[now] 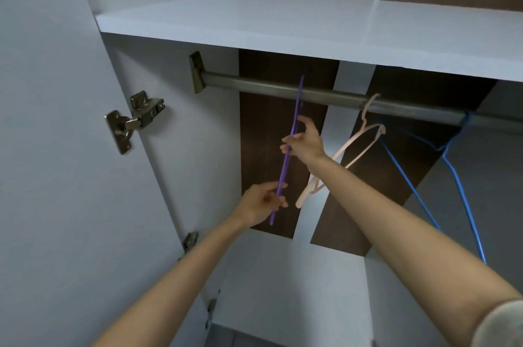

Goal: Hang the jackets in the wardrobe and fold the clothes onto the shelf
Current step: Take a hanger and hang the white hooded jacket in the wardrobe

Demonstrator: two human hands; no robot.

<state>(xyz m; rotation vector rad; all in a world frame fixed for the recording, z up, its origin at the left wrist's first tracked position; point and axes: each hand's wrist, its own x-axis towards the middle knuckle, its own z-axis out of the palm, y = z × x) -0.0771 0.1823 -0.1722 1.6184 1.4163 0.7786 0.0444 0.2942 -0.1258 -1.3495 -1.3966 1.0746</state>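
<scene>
Task thing: purple hanger [283, 168], seen edge-on, hanging steeply in front of the wardrobe's dark back panel; its top crosses the rail [254, 86]; can't tell if the hook sits on it or is just clear.
Jackets/clothes: none in view; shelf [254, 18] above the rail is bare where it shows.
Why held so: prob. taking the hanger off the rail to dress it w/ a jacket; two holds stop the thin frame swinging or twisting as the hook comes free; turned edge-on it stays clear of the pink hanger [356, 154] just beside it.
Right grip [304, 144]: grasping the hanger high up, below the rail; thumb on one side, fingers on the other, a pinch; forearm reaches up and inward from lower right, wrist bent back a little.
Left grip [260, 202]: grasping the hanger's lower stretch btwn thumb and fingertips; arm rises from lower left, lower than the right.
Others on rail: pink hanger hooked on, tilted; blue hanger [413, 188] further right, well apart from both hands.
Door side: hinge [135, 120] on the left; door stands open.
Stage: early, as I judge it; nothing hung or folded yet.
</scene>
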